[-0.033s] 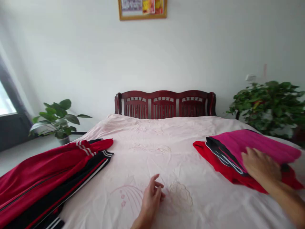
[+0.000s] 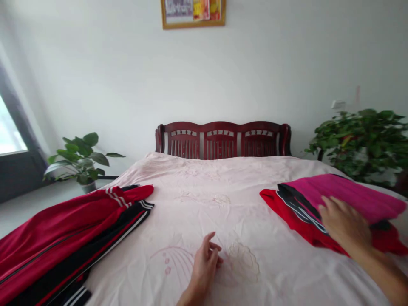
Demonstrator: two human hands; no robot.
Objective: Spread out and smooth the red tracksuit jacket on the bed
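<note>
My right hand [image 2: 344,222] rests on the near edge of a folded magenta garment [image 2: 350,195], fingers spread and blurred a little. Under that garment show a black one with white piping [image 2: 295,207] and a red one [image 2: 321,240], all in one stack. Over the sheet [image 2: 178,221], near the front middle, my left hand [image 2: 206,259] is loosely curled with its fingers apart, holding nothing. To its left lie a red jacket-like garment with white stripes [image 2: 63,221] and a black one with red and white stripes [image 2: 105,242], laid out lengthwise.
A dark red wooden headboard [image 2: 219,138] stands behind the bed. Potted plants grow at the left [image 2: 84,159] and the right [image 2: 366,144]. A framed picture [image 2: 191,26] hangs on the white wall.
My right hand has shifted slightly left along the magenta garment's near edge. The whole view has moved a little; my left hand keeps nearly the same pose.
</note>
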